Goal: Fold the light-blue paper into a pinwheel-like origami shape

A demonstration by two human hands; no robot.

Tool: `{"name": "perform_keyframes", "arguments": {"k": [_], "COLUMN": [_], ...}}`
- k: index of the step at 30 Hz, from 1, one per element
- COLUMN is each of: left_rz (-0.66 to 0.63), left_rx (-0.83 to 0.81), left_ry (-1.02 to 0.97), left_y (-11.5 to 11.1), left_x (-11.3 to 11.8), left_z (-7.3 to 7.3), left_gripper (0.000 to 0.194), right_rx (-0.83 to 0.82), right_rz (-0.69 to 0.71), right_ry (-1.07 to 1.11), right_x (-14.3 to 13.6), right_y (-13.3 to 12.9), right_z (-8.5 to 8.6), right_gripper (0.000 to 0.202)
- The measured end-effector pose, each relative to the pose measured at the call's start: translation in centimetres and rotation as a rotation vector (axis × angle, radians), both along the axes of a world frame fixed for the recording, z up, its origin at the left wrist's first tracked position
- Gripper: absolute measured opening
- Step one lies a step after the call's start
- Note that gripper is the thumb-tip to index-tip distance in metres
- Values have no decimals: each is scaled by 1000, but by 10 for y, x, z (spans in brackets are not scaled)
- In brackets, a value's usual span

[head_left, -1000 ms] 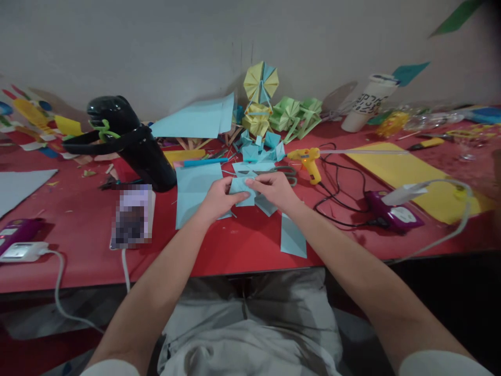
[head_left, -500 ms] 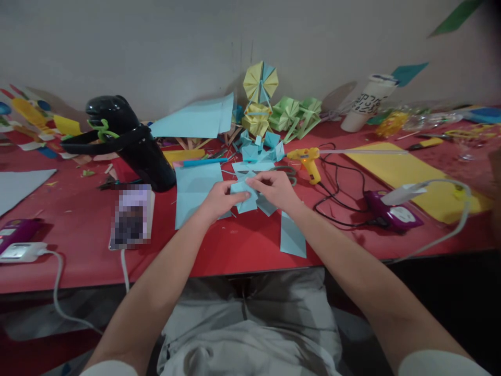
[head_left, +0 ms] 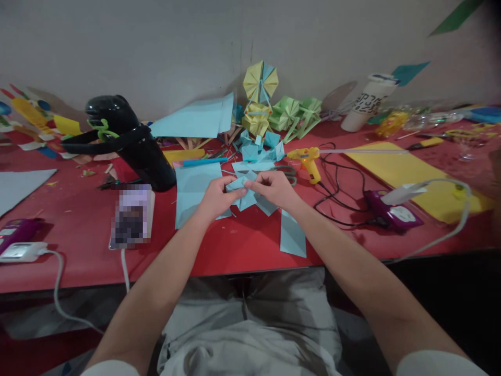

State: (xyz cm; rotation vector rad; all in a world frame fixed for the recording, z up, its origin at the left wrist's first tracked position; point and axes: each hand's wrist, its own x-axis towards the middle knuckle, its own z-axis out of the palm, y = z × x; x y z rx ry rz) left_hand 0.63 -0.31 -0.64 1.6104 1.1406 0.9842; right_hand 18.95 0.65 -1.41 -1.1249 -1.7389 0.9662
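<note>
Between my two hands is a small folded piece of light blue paper point(head_left: 246, 200), held a little above the red table point(head_left: 230, 250). My left hand point(head_left: 219, 197) pinches its left side, thumb on top. My right hand point(head_left: 274, 188) grips its upper right edge with thumb and fingertips. Blue paper pieces point(head_left: 267, 204) lie just beneath and behind it. A larger blue sheet point(head_left: 191, 193) is left of my hands. Grey-handled scissors point(head_left: 288, 174) lie behind my right hand, their blades partly hidden by paper.
A yellow glue gun point(head_left: 309, 163) with a black cord lies right of the scissors. Folded blue pieces point(head_left: 250, 151) sit behind my hands. A black tumbler point(head_left: 146, 156) and a phone point(head_left: 131, 216) stand left; a purple power adapter point(head_left: 395, 215) and yellow sheet point(head_left: 422, 177) lie right.
The paper between my hands has been tilted and its upper part folded over. My left hand has shifted slightly left; my right hand has barely moved.
</note>
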Motion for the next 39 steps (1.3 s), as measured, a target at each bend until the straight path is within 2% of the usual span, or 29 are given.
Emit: {"name": "perform_keyframes", "arguments": {"k": [4,8,13,20,25,29,33,36,39], "left_rz": [49,25,-8,77,145,147,3,-89,-52], "left_rx": [-16,-17,57,165,205,143,-66,-133,-114], "left_ry": [-40,-62,-11,-22,-71,-125,-130,-95,-96], "left_y": [1,0,0,1,3,4,3,0,-1], "left_x": [-1,0,1,-2,-1,1,3,4,5], "left_z": [1,1,1,0,0,-4,-9,-9,-6], "left_gripper": [19,17,18,24,25,20,21,25,25], "right_rx": [3,56,19,15,-19,-40,-41,-77,-73], "right_rz": [112,122,157,124,167,72,-58,-46,-3], "right_ry": [-15,-76,-73,53,8,69,175,194,195], "right_x": [0,3,5,-2,-3,-2,0,0,-1], "right_y": [1,1,0,-1,3,4,1,-1,-2], "right_z": [0,0,1,1,-3,-4,-1,1,0], "right_gripper": [47,43,40,36,41,40,44,44,39]}}
